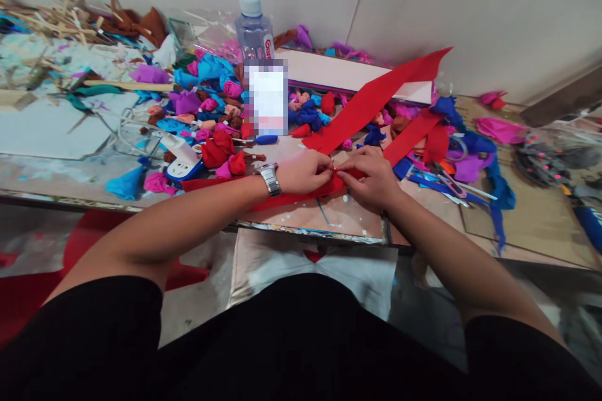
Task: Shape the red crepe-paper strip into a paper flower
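My left hand [305,170], with a metal watch [269,179] at the wrist, is closed in a pinch on a red crepe-like strip [291,198] near the table's front edge. Close beside it, the fingers of my right hand [369,178] pinch the same red material, and the fingertips of both hands almost meet. Exactly what lies between the fingertips is too small to make out. Behind the hands a long red strip [376,97] slants up to the right. Another red band [414,135] lies to its right.
Rolled and crumpled colourful pieces [216,150] cover the table around a plastic bottle [254,28]. A white-and-blue power strip [184,163] sits left of my hands. Scissors [449,182] lie to the right, green-handled pliers [94,91] to the left. Cardboard [536,213] covers the right end.
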Motion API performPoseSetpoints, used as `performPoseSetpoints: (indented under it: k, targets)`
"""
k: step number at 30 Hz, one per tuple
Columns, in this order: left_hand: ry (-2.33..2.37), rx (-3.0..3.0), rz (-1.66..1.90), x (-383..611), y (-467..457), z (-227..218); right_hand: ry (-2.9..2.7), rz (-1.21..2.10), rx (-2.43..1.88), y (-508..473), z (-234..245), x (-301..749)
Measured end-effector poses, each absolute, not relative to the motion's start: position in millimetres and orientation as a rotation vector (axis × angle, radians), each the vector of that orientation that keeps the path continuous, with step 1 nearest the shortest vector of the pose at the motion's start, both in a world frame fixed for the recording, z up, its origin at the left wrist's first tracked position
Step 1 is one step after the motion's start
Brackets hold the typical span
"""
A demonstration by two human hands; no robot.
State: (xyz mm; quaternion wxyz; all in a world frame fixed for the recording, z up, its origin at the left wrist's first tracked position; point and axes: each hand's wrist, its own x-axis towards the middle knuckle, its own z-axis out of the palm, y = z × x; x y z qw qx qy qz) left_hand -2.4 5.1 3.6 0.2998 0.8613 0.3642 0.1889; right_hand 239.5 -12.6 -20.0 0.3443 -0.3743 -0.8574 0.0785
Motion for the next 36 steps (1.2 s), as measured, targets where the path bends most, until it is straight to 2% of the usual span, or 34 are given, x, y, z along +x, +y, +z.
performPoseSetpoints:
  k: [16, 36]
  targets:
    - [1.045, 2.328, 0.496, -2.9, 6.3, 3.7, -2.234, 0.16, -0.974, -11.9, -22.2, 240.5]
    - [0.897, 2.102, 0.545, -4.3, 12.5, 0.3, -2.201, 0.159, -0.965, -12.6, -21.9, 238.9]
